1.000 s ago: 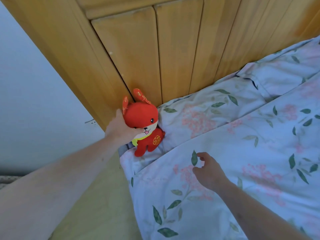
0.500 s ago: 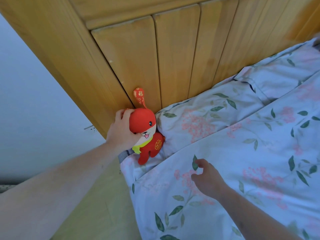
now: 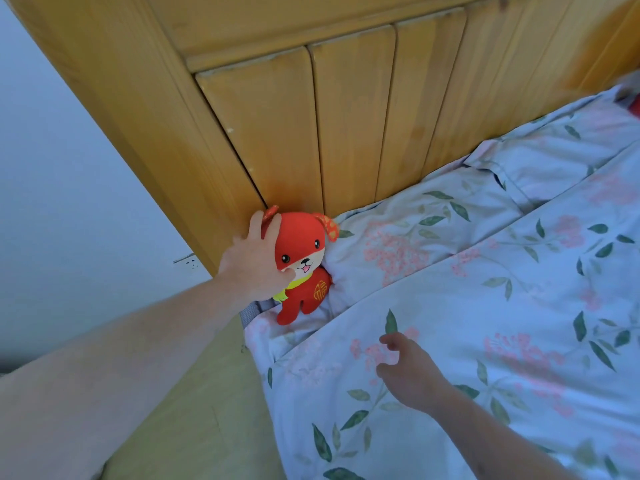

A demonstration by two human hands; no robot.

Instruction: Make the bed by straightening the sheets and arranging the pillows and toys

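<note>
A red plush dog toy point(image 3: 304, 268) sits upright in the bed's corner, its back against the wooden headboard point(image 3: 346, 119), facing me. My left hand point(image 3: 254, 261) grips the toy's head from the left, thumb under its chin and fingers over one ear. A floral pillow point(image 3: 408, 237) lies flat to the right of the toy. The floral duvet point(image 3: 502, 341) covers the bed below it. My right hand point(image 3: 412, 368) hovers just over the duvet with fingers loosely curled, holding nothing.
A pale wall point(image 3: 69, 188) runs along the left. The wooden side rail of the bed point(image 3: 194, 417) lies under my left forearm. A second pillow point(image 3: 561, 150) lies further right along the headboard, with a bit of something red point(image 3: 635, 107) at the frame's edge.
The toy's head has been turned to face me and it now sits more upright. My left hand shifted its grip on the head. My right hand's fingers loosened slightly.
</note>
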